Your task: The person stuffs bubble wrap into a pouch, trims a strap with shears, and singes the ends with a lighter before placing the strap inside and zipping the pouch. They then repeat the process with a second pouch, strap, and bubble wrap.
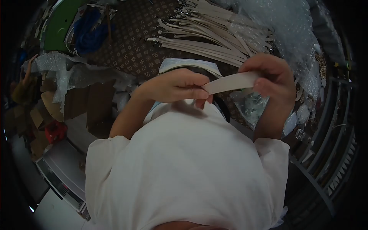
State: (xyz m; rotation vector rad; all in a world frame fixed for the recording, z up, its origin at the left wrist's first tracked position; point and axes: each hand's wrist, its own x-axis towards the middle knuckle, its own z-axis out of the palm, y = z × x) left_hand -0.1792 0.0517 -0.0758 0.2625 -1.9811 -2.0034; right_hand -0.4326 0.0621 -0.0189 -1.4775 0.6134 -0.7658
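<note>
A pale, flat strap (pixel 233 82) is stretched between my hands in front of my chest, bowed slightly upward. My left hand (pixel 177 87) pinches one end between thumb and fingers. At the other end, the fingers of my right hand (pixel 273 76) are closed around it, hiding that tip. Just beyond my hands lies a pile of similar pale straps (pixel 207 36) with small metal clasps at their far-left ends. A white and bluish folded item (pixel 188 63) sits between my left hand and the pile.
A brown patterned cloth (pixel 134 46) lies under the straps. Bubble wrap (pixel 283 27) is heaped at the back right, and more plastic wrap (pixel 63 73) hangs at the left. Cardboard boxes (pixel 76 99) and a red bag (pixel 56 131) stand at left; a metal rack (pixel 326 149) is at right.
</note>
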